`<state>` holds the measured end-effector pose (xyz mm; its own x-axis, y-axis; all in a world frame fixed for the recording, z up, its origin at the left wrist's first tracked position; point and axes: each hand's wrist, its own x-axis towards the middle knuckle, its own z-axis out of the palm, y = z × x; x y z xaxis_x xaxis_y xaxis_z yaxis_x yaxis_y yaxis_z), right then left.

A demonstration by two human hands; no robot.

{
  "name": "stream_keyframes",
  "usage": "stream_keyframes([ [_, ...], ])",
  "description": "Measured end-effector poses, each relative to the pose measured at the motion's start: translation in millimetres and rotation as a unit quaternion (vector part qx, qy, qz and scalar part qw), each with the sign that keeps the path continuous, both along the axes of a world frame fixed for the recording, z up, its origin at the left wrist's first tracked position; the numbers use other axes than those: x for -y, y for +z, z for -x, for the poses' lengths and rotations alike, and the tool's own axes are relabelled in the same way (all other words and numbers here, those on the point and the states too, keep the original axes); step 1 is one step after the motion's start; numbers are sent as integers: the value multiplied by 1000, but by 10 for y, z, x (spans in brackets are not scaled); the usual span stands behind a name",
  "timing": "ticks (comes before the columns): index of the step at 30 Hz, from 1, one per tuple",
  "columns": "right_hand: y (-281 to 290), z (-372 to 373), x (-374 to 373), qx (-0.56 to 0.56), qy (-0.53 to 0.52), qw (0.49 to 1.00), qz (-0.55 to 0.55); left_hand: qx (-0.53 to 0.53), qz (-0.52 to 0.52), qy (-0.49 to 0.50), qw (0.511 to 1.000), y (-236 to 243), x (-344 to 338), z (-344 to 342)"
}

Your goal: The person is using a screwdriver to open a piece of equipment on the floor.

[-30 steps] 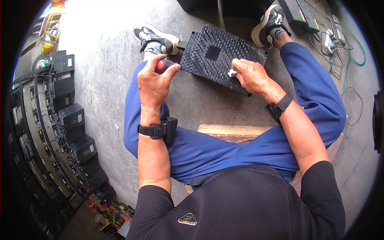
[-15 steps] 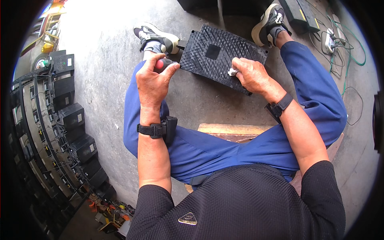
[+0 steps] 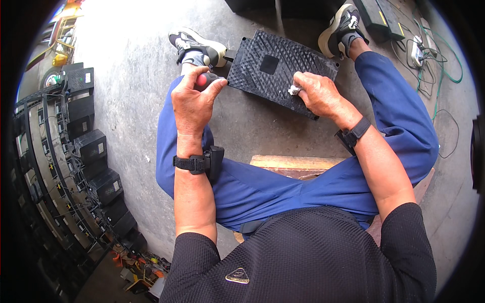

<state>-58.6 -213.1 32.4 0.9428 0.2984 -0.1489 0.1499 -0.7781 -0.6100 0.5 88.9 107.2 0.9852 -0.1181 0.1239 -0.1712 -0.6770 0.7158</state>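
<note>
A black rectangular panel [image 3: 298,63] with a ridged, diamond-patterned face and a smooth square patch lies between my feet, tilted to the right. My left hand [image 3: 193,103] is closed round a red-and-black tool handle [image 3: 208,80] at the panel's left corner. Its thumb tip comes close to that corner, and the rest of the tool is hidden. My right hand [image 3: 322,96] is over the panel's near right part, with fingers curled round a small crumpled white wad [image 3: 294,90]. Whether the wad is cloth or paper I cannot tell.
A metal rack with several black box units [image 3: 96,146] runs along the left. Cables and a white power strip [image 3: 417,52] lie at the right, beside black boxes [image 3: 379,20]. A wooden board [image 3: 288,162] is beneath my legs. Orange tools [image 3: 146,270] are piled at lower left.
</note>
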Motion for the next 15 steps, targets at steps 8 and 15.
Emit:
stream_keyframes([
  [8,-36,7,9,9,1,1000,-3,-3,-4,1,1000,-4,2,4],
  [15,-76,16,21,38,9,999,-13,-27,37,-31,998,-9,-32,-1],
])
